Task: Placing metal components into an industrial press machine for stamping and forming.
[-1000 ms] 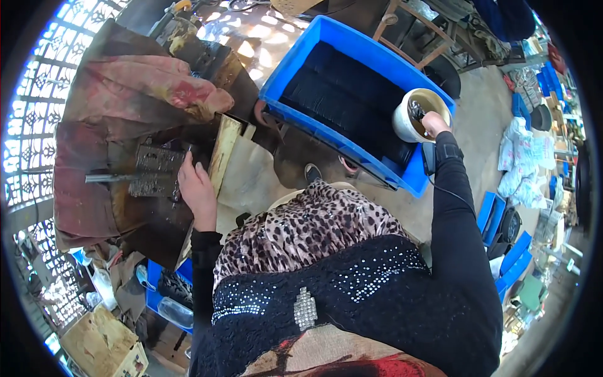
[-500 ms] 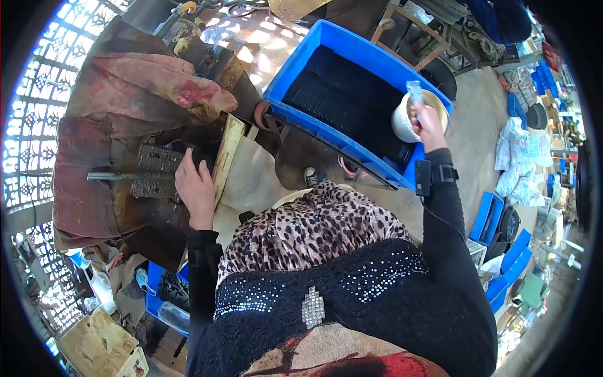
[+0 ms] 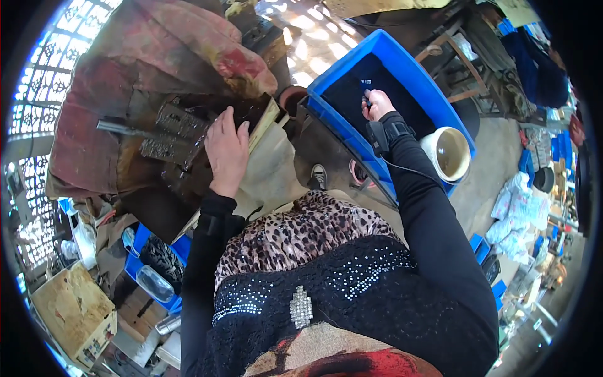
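My left hand [image 3: 227, 149] lies with fingers stretched out at the inner side of a wooden board [image 3: 266, 125], over the dark wet machine bed. Beside its fingertips is a dark metal block [image 3: 176, 135] with a grey rod [image 3: 122, 129] running from it. My right hand [image 3: 379, 104] is closed above a blue crate [image 3: 461, 141] filled with dark, closely packed pieces [image 3: 402, 94]. It grips a tool with a pale handle [image 3: 366, 81]; only a small light end shows, and the working end is hidden. A cream pot [image 3: 447, 154] sits at the crate's near right end.
A stained red cloth [image 3: 188, 38] drapes over the machine at left. Another blue bin [image 3: 179, 248] with dark pieces and a clear bottle stands lower left, near a wooden box [image 3: 72, 308]. A wooden frame [image 3: 461, 69] stands behind the crate; white sacks [image 3: 518, 210] lie at right.
My right hand has moved from over the cream pot left to the dark pieces, still holding the pale-handled tool. My left hand stays by the wooden board. The whole view has shifted.
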{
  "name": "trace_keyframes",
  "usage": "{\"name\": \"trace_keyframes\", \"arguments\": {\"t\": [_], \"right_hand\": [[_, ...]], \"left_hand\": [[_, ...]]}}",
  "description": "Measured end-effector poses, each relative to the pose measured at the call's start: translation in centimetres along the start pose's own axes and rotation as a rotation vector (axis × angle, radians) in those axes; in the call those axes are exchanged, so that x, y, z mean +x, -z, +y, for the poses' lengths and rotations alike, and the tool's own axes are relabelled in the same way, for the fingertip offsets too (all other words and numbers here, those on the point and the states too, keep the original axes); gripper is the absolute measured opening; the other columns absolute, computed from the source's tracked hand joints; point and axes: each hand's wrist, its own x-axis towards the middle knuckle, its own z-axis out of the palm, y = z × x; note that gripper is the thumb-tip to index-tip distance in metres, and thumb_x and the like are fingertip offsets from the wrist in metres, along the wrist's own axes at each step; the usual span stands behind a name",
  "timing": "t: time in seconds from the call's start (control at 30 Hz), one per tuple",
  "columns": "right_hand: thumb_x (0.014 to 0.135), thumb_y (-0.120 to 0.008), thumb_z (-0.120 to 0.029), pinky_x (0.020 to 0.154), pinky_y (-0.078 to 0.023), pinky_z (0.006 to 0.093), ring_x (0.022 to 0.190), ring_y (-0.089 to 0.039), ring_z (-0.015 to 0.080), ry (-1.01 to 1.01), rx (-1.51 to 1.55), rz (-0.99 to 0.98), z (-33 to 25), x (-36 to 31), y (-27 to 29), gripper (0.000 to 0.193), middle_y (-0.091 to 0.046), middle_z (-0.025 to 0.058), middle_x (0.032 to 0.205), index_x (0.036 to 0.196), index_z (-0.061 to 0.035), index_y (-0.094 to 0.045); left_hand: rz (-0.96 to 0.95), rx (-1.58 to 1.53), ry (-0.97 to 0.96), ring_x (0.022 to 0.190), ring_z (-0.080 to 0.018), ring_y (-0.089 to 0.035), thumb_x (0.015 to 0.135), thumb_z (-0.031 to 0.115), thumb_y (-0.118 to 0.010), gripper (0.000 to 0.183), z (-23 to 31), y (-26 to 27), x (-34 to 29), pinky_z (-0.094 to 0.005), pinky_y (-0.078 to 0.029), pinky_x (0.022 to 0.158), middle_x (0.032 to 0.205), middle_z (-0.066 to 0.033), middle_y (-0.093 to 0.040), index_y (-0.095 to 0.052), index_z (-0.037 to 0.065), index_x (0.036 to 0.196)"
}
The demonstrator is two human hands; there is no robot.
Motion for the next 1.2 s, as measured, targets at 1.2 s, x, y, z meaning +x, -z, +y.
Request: {"name": "trace_keyframes", "arguments": {"t": [1.2], "right_hand": [[0.093,-0.055,-0.048,0.054,-0.055,0.0404,0.059,-0.066,0.0304,0.173,-0.615,-0.012,0.9,6.5,-0.7,0.056,-0.067,0.0198,0.083,0.114,0.0037,-0.060]], "left_hand": [[-0.148,0.003,0.009,0.105,-0.0328,-0.058,0.096,0.026,-0.052,0.039,2.3,1.0,-1.1,-0.0431,-0.045,0.091,0.115,-0.0166,-0.063,-0.055,0.000,0.125]]}}
